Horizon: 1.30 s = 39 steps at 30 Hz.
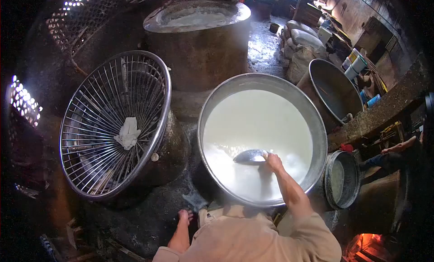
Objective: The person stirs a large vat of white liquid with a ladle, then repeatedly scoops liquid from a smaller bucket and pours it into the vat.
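A wide metal vat [206, 146] of white, milky liquid [257, 117] stands in front of me. My right hand [273, 162] reaches over its near rim and grips a shallow metal scoop [251, 156] by its right end. The scoop is at the liquid's surface, with ripples and froth around it. Low at my left side hangs my left hand [185, 215], fingers apart and holding nothing. It is below the vat, near a pale flat piece [195, 201] on the dark floor.
Left of the vat, a tilted round metal-bar frame [163, 122] has a white cloth [129, 133] inside. Behind stands a large tub [199, 58] of pale, steaming content. To the right are another drum [334, 88], a bucket [329, 180], sacks [305, 40], a person's arm [401, 146] and fire [367, 244].
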{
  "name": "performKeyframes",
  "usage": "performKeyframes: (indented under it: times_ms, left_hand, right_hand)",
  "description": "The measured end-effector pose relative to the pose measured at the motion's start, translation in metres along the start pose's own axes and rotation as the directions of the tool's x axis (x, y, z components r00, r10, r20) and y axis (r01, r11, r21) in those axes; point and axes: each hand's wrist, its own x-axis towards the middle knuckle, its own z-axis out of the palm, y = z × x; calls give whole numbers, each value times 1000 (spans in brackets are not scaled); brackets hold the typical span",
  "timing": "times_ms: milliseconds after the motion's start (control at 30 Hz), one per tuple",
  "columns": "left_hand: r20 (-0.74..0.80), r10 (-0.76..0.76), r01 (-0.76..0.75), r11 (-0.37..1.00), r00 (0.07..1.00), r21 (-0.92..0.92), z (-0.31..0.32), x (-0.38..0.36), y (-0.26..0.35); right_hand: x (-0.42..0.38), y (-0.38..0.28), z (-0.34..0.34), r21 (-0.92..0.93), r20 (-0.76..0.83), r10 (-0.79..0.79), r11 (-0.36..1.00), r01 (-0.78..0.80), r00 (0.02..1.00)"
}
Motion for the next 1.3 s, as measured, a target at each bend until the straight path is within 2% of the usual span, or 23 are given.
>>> performKeyframes:
  times_ms: [33,100,233,300,400,500,567,667,700,767,800,833,867,933,1000,1033,1100,1233,1300]
  left_hand:
    - [0,-1,1,1000,1000,3,6,-4,3]
    - [53,124,-127,990,991,61,26,-9,20]
    - [33,171,-174,974,985,144,63,-27,43]
    - [101,225,-242,948,969,205,77,-32,46]
    - [76,204,-216,954,976,210,95,-37,41]
    - [56,175,-183,957,983,227,106,-36,27]
    - [42,157,-162,958,987,235,110,-37,12]
    - [54,134,-142,972,990,188,109,-42,-9]
    - [60,113,-121,979,992,164,109,-49,-14]
    - [77,71,-80,990,995,118,108,-59,-24]
    - [-27,101,-97,988,995,122,109,-56,-34]
    - [-28,101,-97,988,994,121,104,-55,-41]
    - [20,56,-57,996,998,66,96,-53,-46]
    - [73,13,-14,1000,997,15,92,-54,-53]
    - [-72,2,-1,1000,997,17,92,-56,-57]
    - [-69,5,-4,1000,998,13,91,-55,-58]
    - [22,-7,6,1000,1000,6,84,-52,-57]
    - [-12,27,-28,999,1000,-28,79,-49,-55]
    - [-88,51,-49,999,995,22,79,-62,-51]
  right_hand:
    - [-8,9,4,18,1,60,998,-60,998]
    - [-27,29,6,8,19,61,998,-61,998]
    - [-64,64,-2,15,55,122,992,-123,991]
    - [-83,86,-11,23,17,79,997,-80,997]
    - [-114,103,-45,-31,80,57,998,-55,995]
    - [-136,127,-81,24,69,60,998,-61,996]
    - [-150,140,-107,160,72,54,985,-65,996]
    - [-152,162,-145,186,84,20,982,-35,996]
    - [-147,180,-148,186,7,-23,982,21,1000]
    - [-147,176,-186,229,8,-111,968,106,994]
    - [-136,180,-187,229,8,-114,967,109,993]
    - [-125,184,-185,229,-133,-61,969,90,989]
    - [-116,189,-184,232,-270,-3,970,69,963]
    - [-104,154,-189,190,-414,39,981,44,910]
    - [-63,160,-161,225,-495,119,974,-6,861]
    - [-54,155,-156,223,-499,116,975,-2,859]
    - [-40,143,-146,339,-343,273,928,-152,899]
    - [-10,155,-91,245,-378,127,969,-33,917]
    - [-16,141,-76,386,-230,183,919,-83,956]
